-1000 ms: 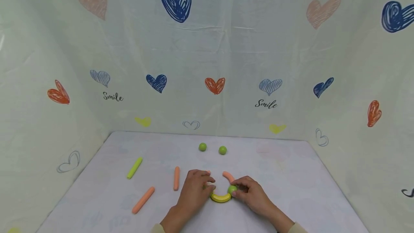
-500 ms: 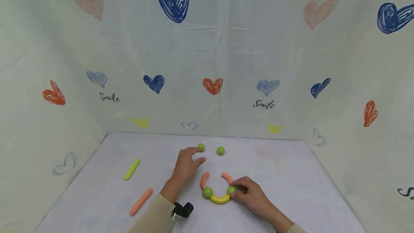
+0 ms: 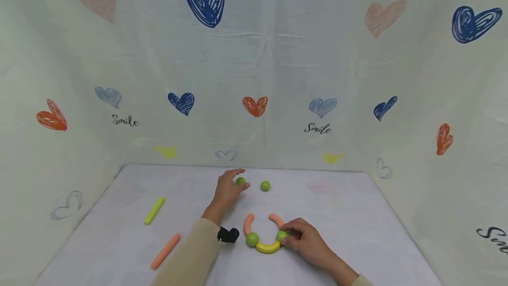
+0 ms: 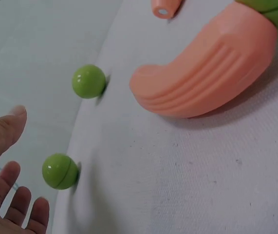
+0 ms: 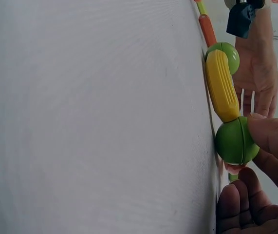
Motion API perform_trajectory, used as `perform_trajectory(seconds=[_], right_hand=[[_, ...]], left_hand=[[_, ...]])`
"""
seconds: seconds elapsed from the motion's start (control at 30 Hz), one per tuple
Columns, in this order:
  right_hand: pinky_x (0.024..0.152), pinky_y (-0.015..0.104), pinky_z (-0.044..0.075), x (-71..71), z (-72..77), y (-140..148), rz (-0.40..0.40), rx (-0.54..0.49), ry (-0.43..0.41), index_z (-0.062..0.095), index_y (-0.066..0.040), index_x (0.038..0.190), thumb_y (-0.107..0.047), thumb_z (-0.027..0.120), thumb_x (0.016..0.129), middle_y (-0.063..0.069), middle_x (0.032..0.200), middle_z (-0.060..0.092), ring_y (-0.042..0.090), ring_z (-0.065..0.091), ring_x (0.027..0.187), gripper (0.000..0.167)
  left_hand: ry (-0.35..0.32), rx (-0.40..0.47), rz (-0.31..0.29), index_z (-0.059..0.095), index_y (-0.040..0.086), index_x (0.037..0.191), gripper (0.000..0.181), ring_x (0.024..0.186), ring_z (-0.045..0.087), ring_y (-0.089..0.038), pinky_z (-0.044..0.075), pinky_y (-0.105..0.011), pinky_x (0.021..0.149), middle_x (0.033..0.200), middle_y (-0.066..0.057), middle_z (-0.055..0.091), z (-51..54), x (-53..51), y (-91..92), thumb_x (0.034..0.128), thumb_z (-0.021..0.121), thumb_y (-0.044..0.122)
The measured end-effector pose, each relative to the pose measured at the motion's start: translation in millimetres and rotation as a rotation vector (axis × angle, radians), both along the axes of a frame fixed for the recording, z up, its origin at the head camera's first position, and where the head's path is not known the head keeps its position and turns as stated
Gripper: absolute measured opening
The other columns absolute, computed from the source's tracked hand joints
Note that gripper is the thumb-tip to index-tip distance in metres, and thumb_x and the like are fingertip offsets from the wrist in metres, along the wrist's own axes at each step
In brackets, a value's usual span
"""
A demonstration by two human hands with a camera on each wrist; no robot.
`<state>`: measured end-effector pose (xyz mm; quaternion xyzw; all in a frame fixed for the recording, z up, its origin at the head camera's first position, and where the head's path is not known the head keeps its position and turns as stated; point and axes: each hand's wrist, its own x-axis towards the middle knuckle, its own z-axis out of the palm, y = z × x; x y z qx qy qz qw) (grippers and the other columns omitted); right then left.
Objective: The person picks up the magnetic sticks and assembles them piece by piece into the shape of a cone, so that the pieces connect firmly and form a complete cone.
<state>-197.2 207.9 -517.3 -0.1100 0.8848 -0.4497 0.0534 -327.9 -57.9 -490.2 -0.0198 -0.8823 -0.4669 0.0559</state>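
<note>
My left hand reaches to the back of the table, thumb and fingers spread around a green ball. In the left wrist view the fingers stand apart from the balls. My right hand pinches another green ball between thumb and fingers, on the table. That ball touches one end of a curved yellow piece; a green ball sits at the other end. Two curved salmon pieces, the left one and the right one, rise from these balls, leaving a gap at the top.
A second green ball lies at the back. To the left lie a straight orange stick and a yellow-green stick. My left forearm hides another straight stick in the head view. A white curtain with hearts surrounds the table.
My left hand has let go of the ball at the curve's left side and moved to the back, around the far-left ball. My right hand has stayed at its ball.
</note>
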Motion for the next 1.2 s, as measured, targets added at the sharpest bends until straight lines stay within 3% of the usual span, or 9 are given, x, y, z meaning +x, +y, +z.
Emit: perform_trajectory(seconds=[0.2,0.6,0.97,1.2], right_hand=[[0.078,0.020,0.049,-1.9,-1.3,1.0,0.005,-0.004,-0.004,0.079,-0.021,0.114,-0.030,0.084,0.090,-0.004,0.111,0.067,0.007,0.057,0.096,0.026],[0.077,0.021,0.048,-2.5,-2.8,1.2,0.016,-0.028,-0.012,0.079,-0.021,0.115,-0.031,0.083,0.091,-0.003,0.111,0.067,0.009,0.057,0.095,0.026],[0.076,0.021,0.049,-1.7,-4.0,4.0,0.007,-0.040,-0.024,0.079,-0.021,0.115,-0.030,0.084,0.091,-0.003,0.110,0.066,0.007,0.057,0.094,0.026],[0.076,0.021,0.049,-1.4,-3.6,3.3,0.007,-0.044,-0.019,0.079,-0.020,0.114,-0.030,0.084,0.091,-0.003,0.109,0.067,0.007,0.058,0.094,0.026]], left_hand=[[0.016,0.008,-0.002,0.068,0.013,0.140,0.053,0.143,0.046,-0.042,0.040,-0.057,0.118,0.152,-0.017,0.056,-7.1,-8.3,0.9,0.0899,0.085,0.017],[-0.016,-0.032,0.004,0.061,0.006,0.146,0.059,0.144,0.046,-0.043,0.038,-0.055,0.121,0.154,-0.020,0.053,-20.1,-11.7,-0.4,0.0921,0.081,0.017],[0.030,-0.038,-0.032,0.074,0.008,0.126,0.035,0.125,0.062,-0.035,0.048,-0.052,0.110,0.131,-0.018,0.067,-28.7,-13.6,0.0,0.0917,0.079,0.006],[0.032,-0.018,-0.056,0.071,0.009,0.127,0.035,0.119,0.065,-0.031,0.052,-0.050,0.105,0.127,-0.015,0.070,-28.9,-9.0,-0.9,0.0930,0.077,0.004]])
